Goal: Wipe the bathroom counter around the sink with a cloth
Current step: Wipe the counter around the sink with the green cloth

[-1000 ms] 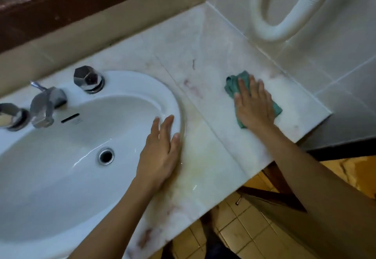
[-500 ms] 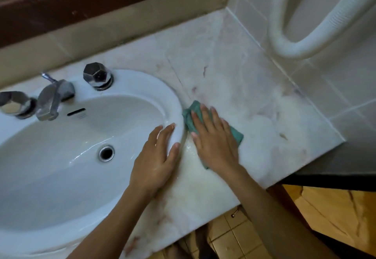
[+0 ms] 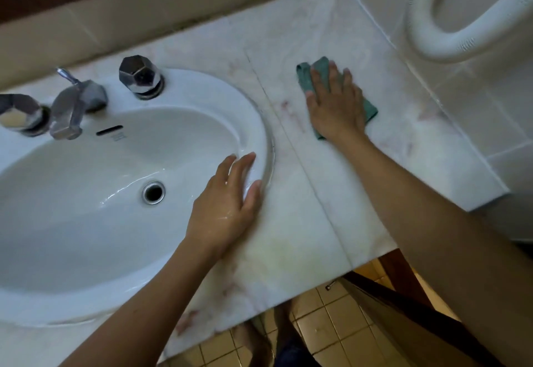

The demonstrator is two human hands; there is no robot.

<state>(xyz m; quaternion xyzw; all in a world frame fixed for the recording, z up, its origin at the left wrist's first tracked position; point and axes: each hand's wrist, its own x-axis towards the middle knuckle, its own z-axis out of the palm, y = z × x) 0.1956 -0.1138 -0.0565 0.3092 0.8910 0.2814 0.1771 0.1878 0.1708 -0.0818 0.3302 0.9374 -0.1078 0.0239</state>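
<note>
A green cloth (image 3: 306, 77) lies on the pale marble counter (image 3: 311, 199) to the right of the white sink (image 3: 86, 222). My right hand (image 3: 336, 104) presses flat on the cloth with straight fingers, covering most of it. My left hand (image 3: 227, 205) rests flat on the sink's right rim, fingers straight, holding nothing. Reddish stains show on the counter beside the cloth.
A chrome faucet (image 3: 75, 107) and two chrome knobs (image 3: 140, 77) stand at the back of the sink. A white hose (image 3: 461, 41) loops on the tiled wall at right. The counter's right end meets that wall; tiled floor shows below its front edge.
My right hand slid the cloth from beside the sink rim back out to the right and farther back on the counter. My left hand stayed on the sink rim.
</note>
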